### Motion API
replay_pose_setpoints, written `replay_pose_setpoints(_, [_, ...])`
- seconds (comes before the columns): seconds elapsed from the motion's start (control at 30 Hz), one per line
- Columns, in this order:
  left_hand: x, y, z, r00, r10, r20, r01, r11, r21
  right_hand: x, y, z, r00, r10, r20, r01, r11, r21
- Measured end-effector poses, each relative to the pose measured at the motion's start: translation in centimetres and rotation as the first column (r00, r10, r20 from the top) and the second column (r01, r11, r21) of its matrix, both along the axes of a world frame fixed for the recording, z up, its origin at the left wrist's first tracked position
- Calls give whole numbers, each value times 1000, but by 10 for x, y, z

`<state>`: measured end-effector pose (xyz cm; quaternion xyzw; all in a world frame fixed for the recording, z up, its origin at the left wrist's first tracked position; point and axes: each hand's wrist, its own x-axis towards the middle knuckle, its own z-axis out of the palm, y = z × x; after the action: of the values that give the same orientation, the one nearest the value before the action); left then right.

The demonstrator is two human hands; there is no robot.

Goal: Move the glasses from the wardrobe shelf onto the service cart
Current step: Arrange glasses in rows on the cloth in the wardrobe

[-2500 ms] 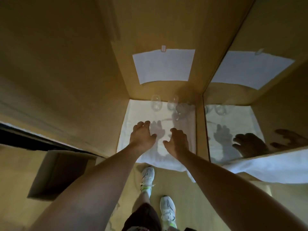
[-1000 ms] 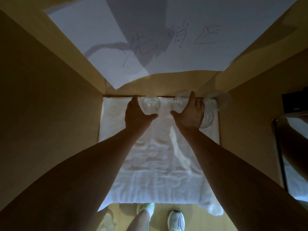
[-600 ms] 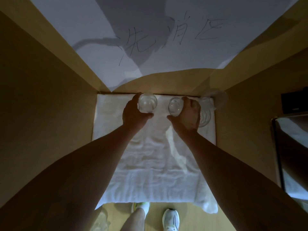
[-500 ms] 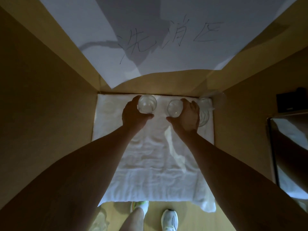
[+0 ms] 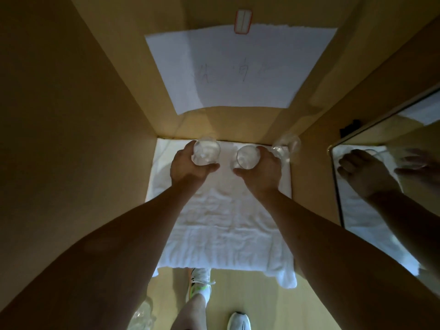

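Head view, white towel (image 5: pixel 221 222) lining wooden wardrobe shelf (image 5: pixel 252 125), mirror (image 5: pixel 390 186) right.

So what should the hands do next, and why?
Probably lift both glasses straight up and draw them back out. The left hand already grips one glass, the right hand grips another, and a third glass stands close beside it.
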<state>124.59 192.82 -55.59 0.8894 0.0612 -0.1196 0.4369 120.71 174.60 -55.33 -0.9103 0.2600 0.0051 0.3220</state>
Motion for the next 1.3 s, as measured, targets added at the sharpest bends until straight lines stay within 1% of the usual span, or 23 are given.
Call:
replay_pose_setpoints(0.1, [-15,3,22,998,46,47,-42,995,-92,-10,2,23,1000,4,20,-4,1000,24])
replay_pose_setpoints(0.2, [-33,6,53,990,79,118,-67,993,-101,-25,6,56,998,-2,58,1,1000,32])
replay_pose_setpoints(0.27, [-44,8,75,983,96,157,-80,991,-111,-36,7,80,994,-20,108,12,997,78])
replay_pose_setpoints(0.3, [-50,8,86,978,117,175,-92,985,-142,-42,8,94,991,-30,134,16,994,104])
replay_pose_setpoints(0.4, [-64,8,127,963,175,207,-127,966,-227,-54,8,135,978,-45,201,19,992,129])
replay_pose_setpoints(0.5, [-79,8,173,950,162,268,-103,970,-222,-66,9,181,966,-55,252,15,987,159])
replay_pose_setpoints(0.57, [-87,7,201,943,172,285,-97,961,-260,-73,7,211,963,-59,263,22,990,139])
replay_pose_setpoints(0.6, [-92,6,216,939,180,292,-97,956,-278,-78,6,226,958,-68,280,25,987,157])
replay_pose_setpoints(0.67, [-104,4,249,928,201,313,-102,947,-305,-89,4,258,933,-55,357,-5,986,167])
replay_pose_setpoints(0.77, [-121,1,295,900,218,376,-101,946,-306,-108,2,304,893,-52,447,-24,986,163])
replay_pose_setpoints(0.87, [-140,1,339,865,239,441,-105,946,-306,-128,1,348,870,-39,491,-42,987,153])
replay_pose_setpoints(0.97, [-161,-2,385,842,261,472,-114,942,-317,-148,-3,389,836,-17,549,-80,985,153])
replay_pose_setpoints(1.1, [-184,-5,439,788,332,519,-156,922,-354,-172,-8,436,791,-28,611,-100,980,174])
replay_pose_setpoints(1.3, [-225,-10,500,726,381,573,-149,900,-409,-204,-7,493,726,-37,687,-150,966,210])
